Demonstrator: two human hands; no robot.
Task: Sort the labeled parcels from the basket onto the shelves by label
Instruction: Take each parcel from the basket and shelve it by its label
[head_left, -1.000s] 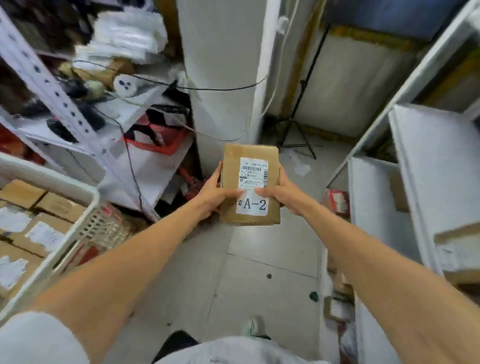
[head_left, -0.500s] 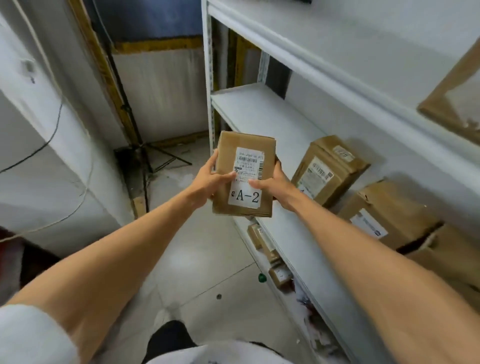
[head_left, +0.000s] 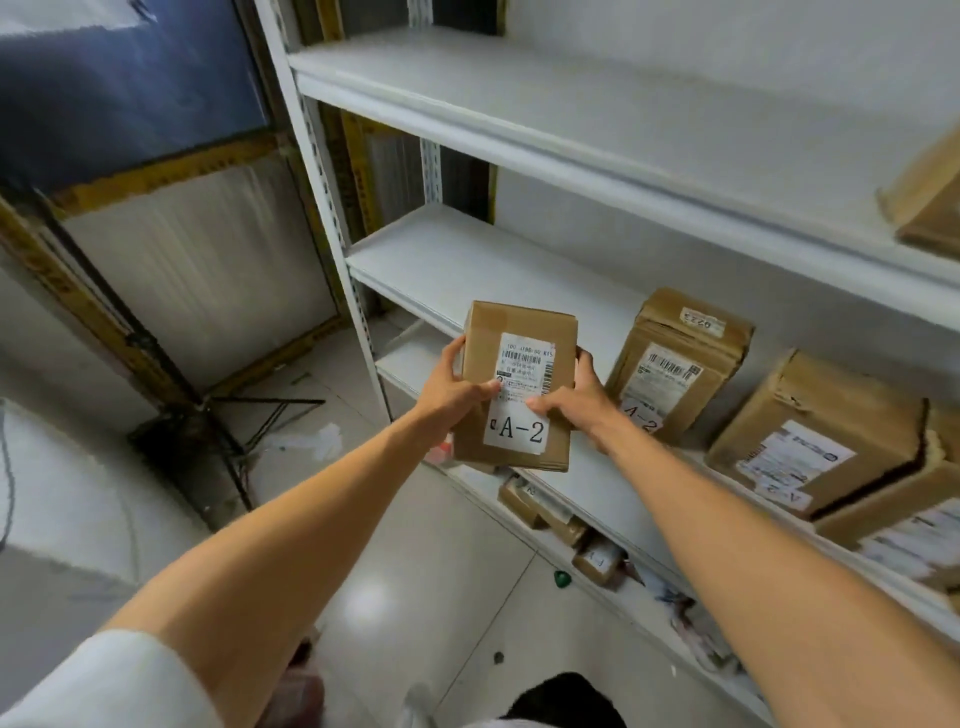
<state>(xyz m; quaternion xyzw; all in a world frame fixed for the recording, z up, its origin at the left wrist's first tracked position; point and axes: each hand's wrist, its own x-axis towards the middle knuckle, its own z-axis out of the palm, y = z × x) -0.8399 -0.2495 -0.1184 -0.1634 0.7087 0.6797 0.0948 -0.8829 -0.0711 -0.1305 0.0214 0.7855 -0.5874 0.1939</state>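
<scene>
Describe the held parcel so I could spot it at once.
Look at the white shelves on the right, then the middle shelf's row of brown boxes. Left of that row is the parcel labelled A-2. Unlike the rest, it is off the shelf, gripped by left hand and right hand.

The held parcel (head_left: 519, 325) is plain brown cardboard, matt and smooth-faced. Its label (head_left: 519, 431) is white paper, flat, printed in black. The shelf (head_left: 467, 260) looks like white-painted metal, smooth and matt, fixed to a perforated metal upright (head_left: 330, 208). The neighbouring parcel (head_left: 675, 332) is creased cardboard with wrinkled tape across its top. The torn parcel (head_left: 831, 400) shows rough, ragged cardboard edges. The floor (head_left: 415, 597) is pale tile, glossy enough to mirror a light. The sleeve (head_left: 104, 686) is white cloth.
</scene>
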